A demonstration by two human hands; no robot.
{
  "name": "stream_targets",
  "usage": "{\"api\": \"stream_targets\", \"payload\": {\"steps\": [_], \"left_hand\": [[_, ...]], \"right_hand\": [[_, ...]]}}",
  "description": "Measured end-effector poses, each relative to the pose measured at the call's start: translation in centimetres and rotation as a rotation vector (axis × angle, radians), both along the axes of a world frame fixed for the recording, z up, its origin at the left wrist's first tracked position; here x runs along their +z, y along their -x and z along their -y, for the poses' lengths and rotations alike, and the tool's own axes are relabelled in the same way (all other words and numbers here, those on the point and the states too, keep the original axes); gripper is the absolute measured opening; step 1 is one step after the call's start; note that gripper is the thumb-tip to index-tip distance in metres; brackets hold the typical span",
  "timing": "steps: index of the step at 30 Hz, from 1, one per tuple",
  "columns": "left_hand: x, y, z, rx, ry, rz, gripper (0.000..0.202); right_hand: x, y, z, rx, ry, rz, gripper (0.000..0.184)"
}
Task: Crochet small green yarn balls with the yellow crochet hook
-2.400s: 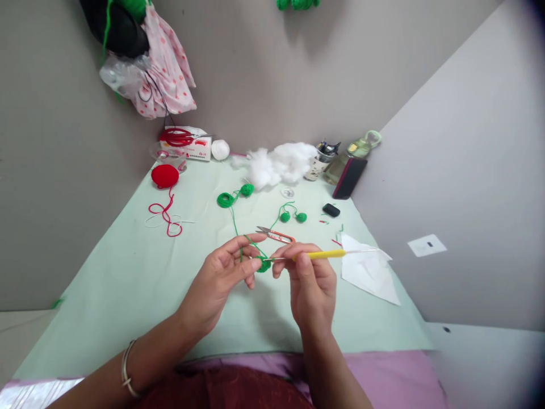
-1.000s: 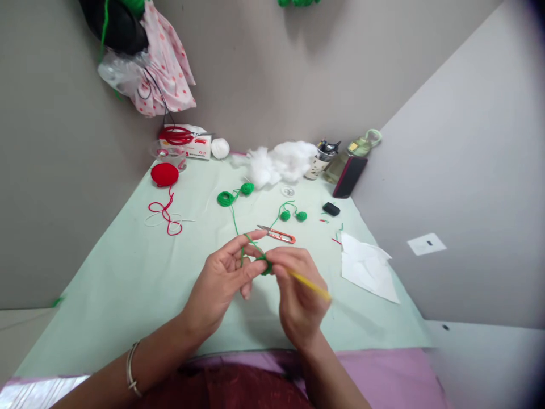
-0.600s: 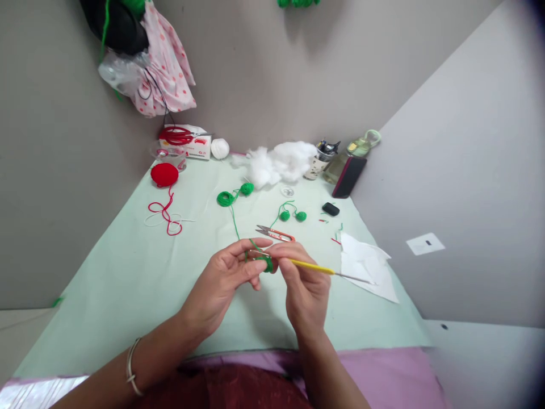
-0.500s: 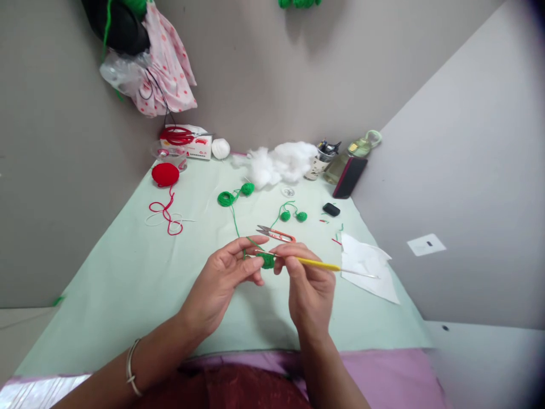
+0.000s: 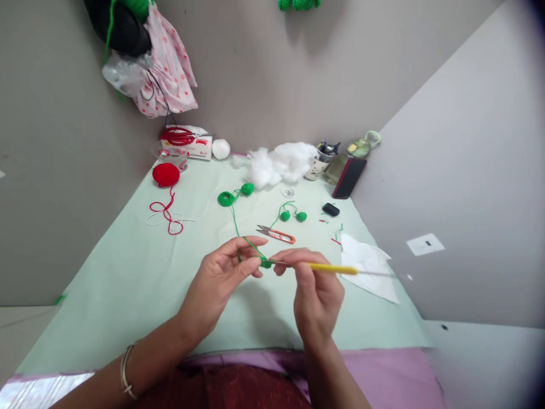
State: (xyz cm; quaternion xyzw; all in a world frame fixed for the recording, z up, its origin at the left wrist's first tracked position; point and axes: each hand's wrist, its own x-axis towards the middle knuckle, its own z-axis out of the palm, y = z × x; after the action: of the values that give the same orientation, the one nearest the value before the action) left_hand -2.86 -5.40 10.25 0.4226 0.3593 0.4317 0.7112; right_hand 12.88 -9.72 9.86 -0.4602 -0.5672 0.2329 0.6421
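Note:
Between thumb and fingers, my left hand (image 5: 221, 275) pinches a small green crochet piece (image 5: 266, 263). Green yarn (image 5: 235, 220) runs over its fingers from a small coil of green yarn (image 5: 225, 199) farther back. My right hand (image 5: 315, 289) grips a yellow-handled crochet hook (image 5: 332, 268) like a pencil. The hook's left end meets the green piece, and its other metal end sticks out to the right, blurred. Orange-handled thread snips (image 5: 276, 233) lie on the table just beyond both hands.
Green balls (image 5: 301, 216) and white stuffing (image 5: 281, 163) lie farther back. Red yarn (image 5: 166, 174) sits at the left. At the right are a black case (image 5: 331, 209), a white cloth (image 5: 366, 255), a phone (image 5: 349, 178), a pen cup (image 5: 318, 165) and a bottle (image 5: 357, 149).
My right hand has shifted right with the crochet hook, drawing it partly away from my left hand. Less of the green piece shows now. My left hand has hardly moved.

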Motion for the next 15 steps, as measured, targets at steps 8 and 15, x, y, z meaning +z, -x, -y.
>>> {"api": "stream_targets", "payload": {"steps": [8,15], "left_hand": [[-0.1,-0.3,0.5,0.004,0.083,0.083,0.037],[0.0,0.2,-0.4,-0.095,0.307,0.226,0.038]], "right_hand": [[-2.3,0.8,0.3,-0.257,-0.392,0.699,0.034],[-1.2,0.7,-0.2,-0.091,-0.089,0.056,0.026]]}}
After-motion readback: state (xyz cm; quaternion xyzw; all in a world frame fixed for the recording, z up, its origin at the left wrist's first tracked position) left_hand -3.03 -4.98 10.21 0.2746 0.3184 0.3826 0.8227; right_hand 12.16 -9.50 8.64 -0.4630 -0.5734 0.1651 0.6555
